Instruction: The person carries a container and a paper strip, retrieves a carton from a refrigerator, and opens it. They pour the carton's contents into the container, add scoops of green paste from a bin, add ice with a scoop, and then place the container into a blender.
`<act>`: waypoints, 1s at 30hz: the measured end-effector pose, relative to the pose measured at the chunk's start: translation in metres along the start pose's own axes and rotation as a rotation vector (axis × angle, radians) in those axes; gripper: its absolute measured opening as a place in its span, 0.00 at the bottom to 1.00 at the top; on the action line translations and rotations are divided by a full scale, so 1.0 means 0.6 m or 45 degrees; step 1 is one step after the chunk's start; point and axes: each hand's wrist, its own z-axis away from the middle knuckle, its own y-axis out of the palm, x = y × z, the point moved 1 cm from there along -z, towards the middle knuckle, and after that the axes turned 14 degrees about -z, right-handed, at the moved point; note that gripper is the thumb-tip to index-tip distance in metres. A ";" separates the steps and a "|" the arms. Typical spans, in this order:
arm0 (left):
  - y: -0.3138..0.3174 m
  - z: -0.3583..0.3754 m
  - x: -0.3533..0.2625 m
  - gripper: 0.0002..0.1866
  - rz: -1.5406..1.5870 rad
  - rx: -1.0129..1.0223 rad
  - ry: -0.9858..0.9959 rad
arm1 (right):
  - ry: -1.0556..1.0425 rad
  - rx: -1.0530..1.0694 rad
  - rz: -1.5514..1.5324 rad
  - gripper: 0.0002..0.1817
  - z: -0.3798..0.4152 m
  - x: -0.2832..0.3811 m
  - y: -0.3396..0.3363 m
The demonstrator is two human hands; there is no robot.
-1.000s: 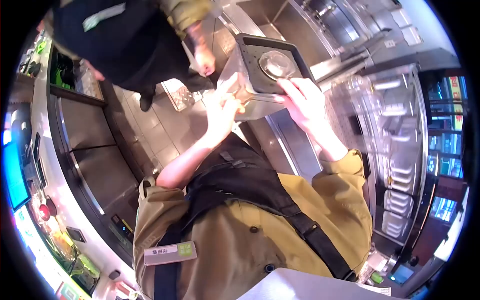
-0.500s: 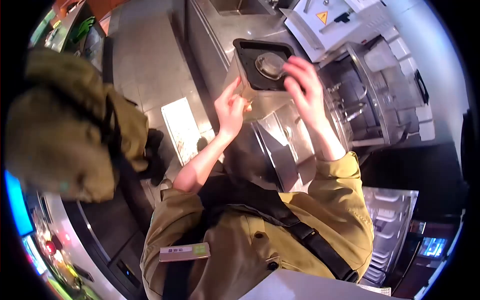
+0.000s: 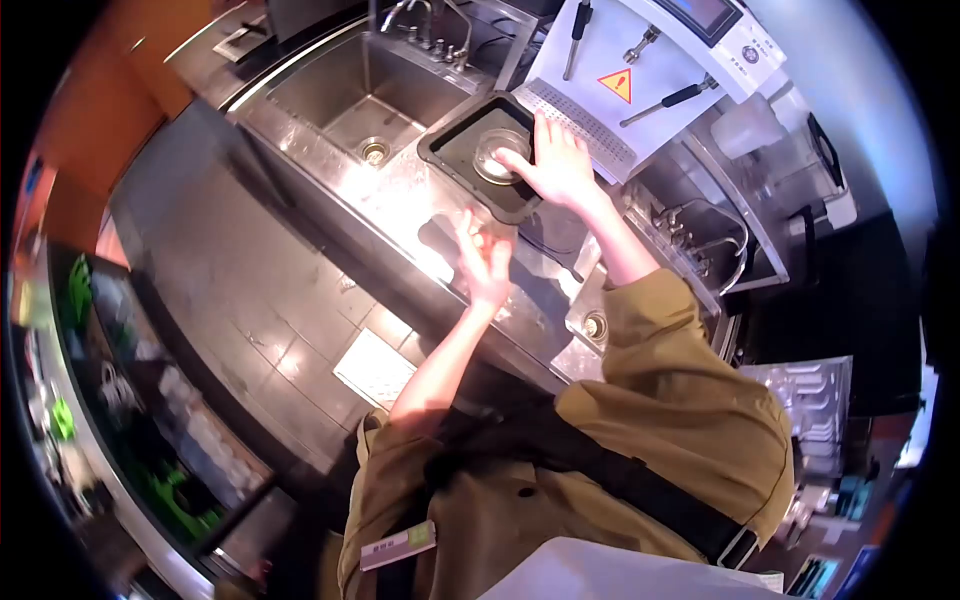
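A black-rimmed rectangular container [image 3: 455, 150] is over the steel counter, with a round clear dish or lid [image 3: 492, 168] on its dark top. My right hand [image 3: 562, 168] reaches over the container's right side, its fingers spread and the thumb at the round piece. Just below the near edge of the container is my left hand [image 3: 486, 262], palm turned up and fingers apart, with nothing visible in it.
A steel sink [image 3: 372, 112] with taps lies beyond the container on the left. A white machine [image 3: 600, 70] with a warning triangle stands at the upper right. A smaller basin [image 3: 594, 326] is nearer me. Shelves with green items [image 3: 185, 500] line the left side.
The view has swung, bringing the sink and more of the machine into sight. The other person at the left has left the view. My left hand has come off the container and opened.
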 end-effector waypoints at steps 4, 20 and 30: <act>-0.077 -0.069 -0.070 0.33 -0.338 0.835 0.072 | 0.026 -0.025 -0.130 0.51 -0.010 -0.034 0.011; 0.129 -0.501 -0.105 0.29 -1.028 2.250 0.928 | 0.449 -1.070 -0.982 0.32 0.137 0.070 0.052; 0.299 -1.093 -0.266 0.30 -0.879 0.338 2.474 | 1.286 -1.913 -1.085 0.09 0.020 0.248 0.295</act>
